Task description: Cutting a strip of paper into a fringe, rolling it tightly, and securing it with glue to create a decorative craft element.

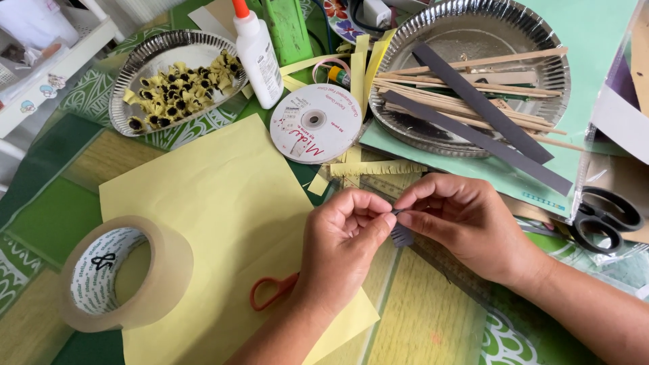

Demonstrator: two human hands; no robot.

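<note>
A roll of clear tape [122, 274] sits near the table's front left corner, beside a yellow paper sheet [216, 203]. At the back edge, a glue bottle [257, 57] stands between a foil plate of paper flowers [177, 84] and a ribbon spool [316, 124]. Black scissors [605, 217] lie at the right edge.

Item: fringed dark grey paper strip [401, 233], small and narrow, one long edge cut into fine teeth. We note it hangs pinched at its upper end, fringe pointing down and near (upper part hidden by fingers). Position: centre of scene, just above a yellow paper sheet [216, 203].
</note>
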